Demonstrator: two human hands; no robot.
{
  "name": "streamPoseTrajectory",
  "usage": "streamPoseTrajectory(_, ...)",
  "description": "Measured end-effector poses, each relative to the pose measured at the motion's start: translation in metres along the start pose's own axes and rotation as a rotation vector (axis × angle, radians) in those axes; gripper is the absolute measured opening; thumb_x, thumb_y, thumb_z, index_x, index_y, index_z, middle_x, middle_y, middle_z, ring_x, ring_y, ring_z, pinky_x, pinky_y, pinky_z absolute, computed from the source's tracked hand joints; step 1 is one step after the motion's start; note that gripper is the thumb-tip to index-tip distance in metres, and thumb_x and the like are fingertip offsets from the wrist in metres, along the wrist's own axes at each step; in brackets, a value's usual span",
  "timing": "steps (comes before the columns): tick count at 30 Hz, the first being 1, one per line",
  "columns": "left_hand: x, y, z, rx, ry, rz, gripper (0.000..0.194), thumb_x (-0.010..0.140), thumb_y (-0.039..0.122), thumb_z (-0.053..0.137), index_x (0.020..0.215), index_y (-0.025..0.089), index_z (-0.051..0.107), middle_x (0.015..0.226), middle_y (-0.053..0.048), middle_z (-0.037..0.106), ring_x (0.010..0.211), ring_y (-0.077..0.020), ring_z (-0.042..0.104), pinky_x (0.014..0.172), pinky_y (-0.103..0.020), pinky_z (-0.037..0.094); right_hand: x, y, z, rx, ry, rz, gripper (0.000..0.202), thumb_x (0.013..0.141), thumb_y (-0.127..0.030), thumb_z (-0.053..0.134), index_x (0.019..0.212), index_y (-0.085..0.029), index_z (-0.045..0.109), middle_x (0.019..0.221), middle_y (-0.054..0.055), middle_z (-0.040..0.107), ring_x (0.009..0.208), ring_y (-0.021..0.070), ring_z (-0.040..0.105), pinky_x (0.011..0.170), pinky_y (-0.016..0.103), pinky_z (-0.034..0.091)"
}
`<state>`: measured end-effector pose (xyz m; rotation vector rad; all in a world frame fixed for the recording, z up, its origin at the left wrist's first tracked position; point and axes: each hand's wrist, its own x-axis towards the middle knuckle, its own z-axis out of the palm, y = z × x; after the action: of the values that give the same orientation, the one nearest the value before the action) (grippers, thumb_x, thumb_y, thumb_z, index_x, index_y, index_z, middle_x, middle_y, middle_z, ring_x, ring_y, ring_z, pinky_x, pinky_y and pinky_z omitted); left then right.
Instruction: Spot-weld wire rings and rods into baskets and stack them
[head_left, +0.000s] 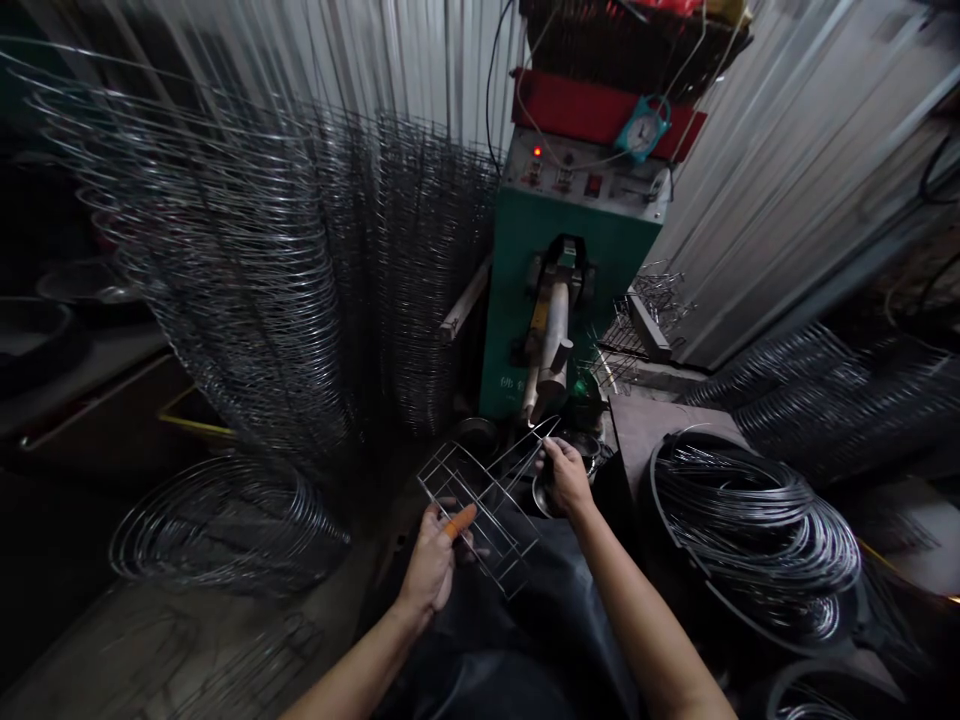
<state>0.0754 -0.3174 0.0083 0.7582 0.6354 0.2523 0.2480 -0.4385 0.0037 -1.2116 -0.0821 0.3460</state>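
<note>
A small wire rack [480, 505] with a grid of thin metal rods is held tilted above my lap. My left hand [435, 560] is closed on its near left side, an orange cover on the thumb. My right hand [564, 475] pinches a wire [546, 430] by the far right corner; whether this wire is joined to the rack cannot be made out. Just beyond those fingers, the electrode arm [551, 350] of a green spot welder [517, 290] points down, with a small bright spot at its tip, where the wires pass.
Tall stacks of wire rings [255, 250] stand on the left, a lower ring stack [225, 525] nearer. To the right, a black tub [694, 560] holds coiled wires [765, 510]. Finished-looking wire pieces [637, 320] lie behind the welder. A teal clock [643, 130] hangs on top.
</note>
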Motion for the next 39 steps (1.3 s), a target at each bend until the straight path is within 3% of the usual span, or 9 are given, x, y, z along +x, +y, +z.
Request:
streamPoseTrajectory(8, 0.007, 0.01, 0.012, 0.014, 0.011, 0.002, 0.046, 0.057, 0.02, 0.065, 0.095, 0.022, 0.039, 0.065, 0.008, 0.051, 0.048, -0.0074, 0.049, 0.049, -0.026, 0.05, 0.017, -0.006, 0.006, -0.01, 0.012, 0.022, 0.032, 0.058, -0.041, 0.075, 0.064, -0.016, 0.057, 0.055, -0.005, 0.051, 0.045, 0.0065, 0.046, 0.042, 0.018, 0.038)
streamPoseTrajectory(11, 0.006, 0.012, 0.013, 0.007, 0.027, -0.006, 0.045, 0.058, 0.019, 0.065, 0.094, 0.022, 0.04, 0.072, 0.005, 0.054, 0.05, -0.0069, 0.05, 0.048, -0.024, 0.049, 0.015, -0.011, 0.004, -0.021, 0.015, 0.073, 0.035, 0.054, -0.044, 0.077, 0.065, -0.016, 0.058, 0.055, -0.004, 0.052, 0.046, 0.0072, 0.047, 0.044, 0.019, 0.04)
streamPoseTrajectory(14, 0.006, 0.009, 0.012, -0.017, 0.041, -0.003, 0.045, 0.056, 0.017, 0.066, 0.094, 0.022, 0.041, 0.076, 0.004, 0.054, 0.053, -0.0075, 0.051, 0.048, -0.023, 0.049, -0.005, -0.014, -0.011, -0.103, -0.036, 0.117, 0.038, 0.057, -0.047, 0.075, 0.076, -0.016, 0.062, 0.063, -0.001, 0.058, 0.053, 0.0097, 0.052, 0.051, 0.022, 0.044)
streamPoseTrajectory(18, 0.007, 0.002, 0.011, -0.024, 0.051, 0.047, 0.047, 0.057, 0.018, 0.068, 0.096, 0.023, 0.041, 0.075, 0.005, 0.054, 0.055, -0.0085, 0.052, 0.051, -0.024, 0.051, -0.054, -0.009, -0.035, -0.334, -0.299, 0.182, 0.037, 0.069, -0.048, 0.068, 0.09, -0.017, 0.065, 0.078, 0.003, 0.064, 0.071, 0.0151, 0.058, 0.069, 0.028, 0.045)
streamPoseTrajectory(20, 0.009, -0.001, 0.01, -0.029, 0.066, 0.068, 0.046, 0.058, 0.019, 0.068, 0.096, 0.023, 0.042, 0.074, 0.005, 0.054, 0.055, -0.0082, 0.052, 0.052, -0.025, 0.051, -0.073, -0.004, -0.04, -0.436, -0.356, 0.148, 0.033, 0.073, -0.048, 0.064, 0.088, -0.019, 0.067, 0.081, 0.003, 0.064, 0.076, 0.0161, 0.058, 0.073, 0.029, 0.043)
streamPoseTrajectory(26, 0.011, -0.001, 0.007, -0.059, 0.047, 0.069, 0.045, 0.058, 0.022, 0.072, 0.093, 0.023, 0.043, 0.074, 0.006, 0.053, 0.056, -0.0076, 0.051, 0.053, -0.027, 0.053, -0.079, 0.006, -0.03, -0.455, -0.298, 0.087, 0.034, 0.075, -0.051, 0.06, 0.085, -0.019, 0.066, 0.065, -0.001, 0.06, 0.06, 0.0134, 0.051, 0.061, 0.026, 0.039)
streamPoseTrajectory(35, 0.012, 0.014, 0.015, 0.015, 0.06, 0.075, 0.044, 0.058, 0.023, 0.071, 0.093, 0.022, 0.044, 0.068, 0.006, 0.051, 0.052, -0.0074, 0.049, 0.055, -0.027, 0.052, -0.076, 0.009, -0.022, -0.384, -0.261, 0.051, 0.029, 0.072, -0.049, 0.064, 0.078, -0.021, 0.067, 0.063, -0.002, 0.058, 0.059, 0.0132, 0.05, 0.057, 0.024, 0.038)
streamPoseTrajectory(39, 0.009, 0.007, -0.008, 0.207, -0.068, 0.155, 0.049, 0.069, 0.04, 0.066, 0.111, 0.023, 0.045, 0.083, -0.001, 0.059, 0.072, -0.0157, 0.06, 0.07, -0.035, 0.052, -0.077, 0.015, -0.024, -0.258, -0.243, 0.121, 0.029, 0.069, -0.05, 0.066, 0.08, -0.023, 0.067, 0.065, -0.003, 0.06, 0.059, 0.0114, 0.051, 0.058, 0.023, 0.039)
